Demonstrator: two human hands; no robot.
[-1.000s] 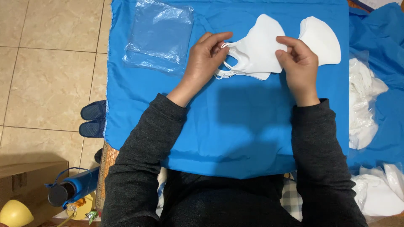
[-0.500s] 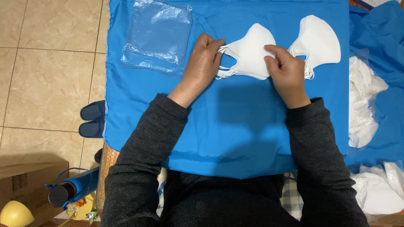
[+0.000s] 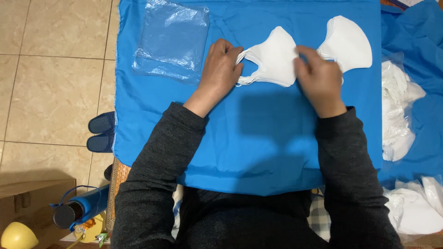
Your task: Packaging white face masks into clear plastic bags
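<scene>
Pinching the ear loops of a white mask stack [image 3: 274,57] with my left hand [image 3: 221,69], fingers curled together, I press my right hand [image 3: 320,78] on its three o'clock edge. It lies on the blue cloth [image 3: 258,138]; a second mask [image 3: 348,44] sits just beside it at three o'clock, and a clear plastic bag [image 3: 171,39] at nine.

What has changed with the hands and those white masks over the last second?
The stack of white masks, lifted in both hands a second ago, now lies flat on the blue cloth. The left hand presses its ear-loop end; the right hand has slid to its right edge. The second white mask and the clear plastic bag stayed put.
</scene>
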